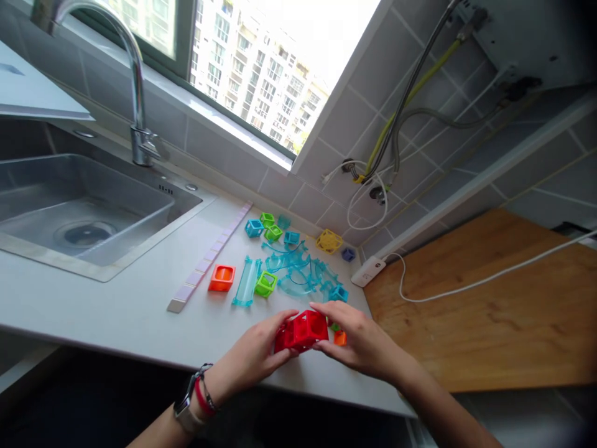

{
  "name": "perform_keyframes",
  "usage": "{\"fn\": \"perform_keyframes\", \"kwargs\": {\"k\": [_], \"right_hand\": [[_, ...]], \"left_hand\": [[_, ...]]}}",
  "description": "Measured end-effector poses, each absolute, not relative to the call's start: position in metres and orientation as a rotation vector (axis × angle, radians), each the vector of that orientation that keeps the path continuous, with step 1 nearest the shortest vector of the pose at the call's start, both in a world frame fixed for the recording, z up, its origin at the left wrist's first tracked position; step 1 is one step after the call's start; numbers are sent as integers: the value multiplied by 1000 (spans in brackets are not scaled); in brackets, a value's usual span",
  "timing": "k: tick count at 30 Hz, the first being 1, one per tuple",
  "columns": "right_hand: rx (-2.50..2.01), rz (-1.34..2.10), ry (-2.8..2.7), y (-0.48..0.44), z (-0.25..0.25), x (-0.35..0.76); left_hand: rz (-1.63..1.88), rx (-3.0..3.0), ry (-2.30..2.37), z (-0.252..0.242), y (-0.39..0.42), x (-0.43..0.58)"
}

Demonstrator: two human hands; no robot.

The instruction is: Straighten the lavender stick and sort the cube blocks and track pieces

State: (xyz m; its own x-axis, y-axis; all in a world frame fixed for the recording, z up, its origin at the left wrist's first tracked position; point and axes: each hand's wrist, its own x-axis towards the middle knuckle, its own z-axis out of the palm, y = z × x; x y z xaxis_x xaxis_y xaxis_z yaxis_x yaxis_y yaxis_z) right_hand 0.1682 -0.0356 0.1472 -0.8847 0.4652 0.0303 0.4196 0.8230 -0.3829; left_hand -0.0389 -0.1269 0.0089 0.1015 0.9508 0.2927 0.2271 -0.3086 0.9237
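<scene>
Between my two hands, above the counter's front edge, are red hollow cube blocks (305, 330) standing side by side in a short row. My left hand (261, 348) grips the left end with thumb and fingers. The right end is pinched by my right hand (357, 339). Past my right fingers, an orange block (340, 338) and a bit of green show, mostly hidden. Ahead of my hands lie a green cube block (265, 284), a clear blue track piece (247, 282) and an orange-red cube block (221, 278).
A pile of clear blue track pieces (298, 280) and several small cubes lie farther back, near a yellow block (329, 241). A long lilac strip (209, 256) runs beside the sink (105, 274). At right are a white power strip (368, 271) and a wooden board (489, 305).
</scene>
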Motion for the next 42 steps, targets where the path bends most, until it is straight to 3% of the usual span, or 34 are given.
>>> {"fn": "perform_keyframes", "kwargs": {"k": [6, 13, 20, 31, 42], "right_hand": [[-616, 653, -3030, 1, 191, 149], [-1007, 742, -2767, 109, 232, 144], [-1179, 19, -2716, 229, 191, 102], [-1366, 47, -2756, 324, 117, 71], [-1443, 28, -2781, 359, 104, 101]], "left_hand": [[1350, 1675, 1242, -6, -127, -40], [1246, 1725, 1292, -10, -129, -38], [1202, 1788, 1315, -5, -132, -38], [1031, 1778, 1301, 8, -133, -43], [1016, 1729, 1266, 11, -130, -45]]}}
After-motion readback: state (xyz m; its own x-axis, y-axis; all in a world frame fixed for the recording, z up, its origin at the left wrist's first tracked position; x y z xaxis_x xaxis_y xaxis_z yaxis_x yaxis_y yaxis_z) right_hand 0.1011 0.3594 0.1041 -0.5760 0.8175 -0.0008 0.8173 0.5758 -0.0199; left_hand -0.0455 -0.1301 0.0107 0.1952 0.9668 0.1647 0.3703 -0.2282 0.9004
